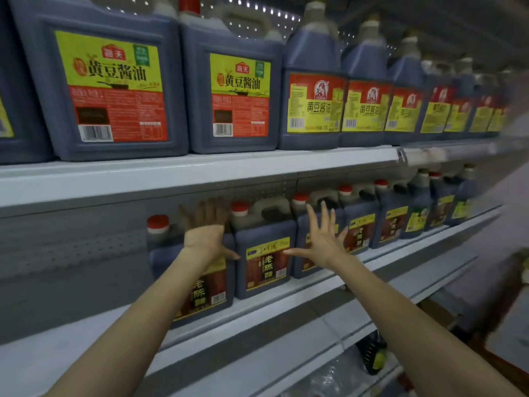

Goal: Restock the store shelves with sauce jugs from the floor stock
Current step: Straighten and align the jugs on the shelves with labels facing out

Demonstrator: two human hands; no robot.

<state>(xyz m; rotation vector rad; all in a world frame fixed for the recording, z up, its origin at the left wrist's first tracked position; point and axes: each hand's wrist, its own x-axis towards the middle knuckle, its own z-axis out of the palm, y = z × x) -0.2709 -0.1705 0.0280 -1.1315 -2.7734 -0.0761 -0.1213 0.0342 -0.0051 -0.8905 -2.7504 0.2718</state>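
Dark brown sauce jugs (361,224) fill two white shelves. On the upper shelf (200,171) stand one cut-off jug (17,81) at the left edge, two green-labelled jugs (114,87), then red-and-yellow-labelled jugs (313,110), three legible and the rest blurred beyond counting. On the middle shelf (286,294), five red-capped jugs are readable; the farther ones are indistinct. The left hand (204,230) lies flat on the first jug (213,287), hiding its handle, fingers straight and shadowed, gripping nothing. The second jug (264,265) stands just beside it. The right hand (322,237), fingers spread wide, holds nothing and partly covers the third jug (300,224); contact is uncertain.
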